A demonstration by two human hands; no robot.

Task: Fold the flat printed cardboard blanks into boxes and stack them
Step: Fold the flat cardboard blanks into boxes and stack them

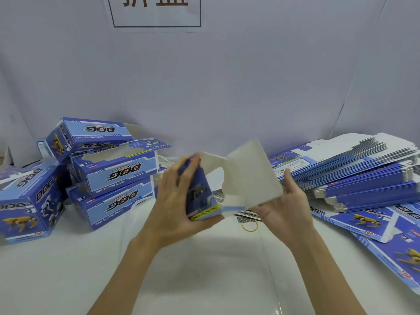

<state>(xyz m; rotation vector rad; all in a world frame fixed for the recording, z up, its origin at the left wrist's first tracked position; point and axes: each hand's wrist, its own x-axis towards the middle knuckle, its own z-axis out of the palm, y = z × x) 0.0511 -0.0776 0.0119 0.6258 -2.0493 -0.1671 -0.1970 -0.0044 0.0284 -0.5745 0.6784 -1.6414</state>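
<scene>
Both hands are working one half-formed blue printed cardboard box (202, 192) above the white table (204, 269). The left hand (179, 201) is gripping its printed end, fingers (175, 173) curled over it. The right hand (284, 205) is supporting the open white inner panel, thumb pressing its edge; its other fingers are hidden. To the left of this box, several finished blue boxes (109, 173) are lying loosely piled, not neatly stacked. To its right, a tall stack of flat blue blanks (354, 178) is waiting, so most folding appears to remain.
</scene>
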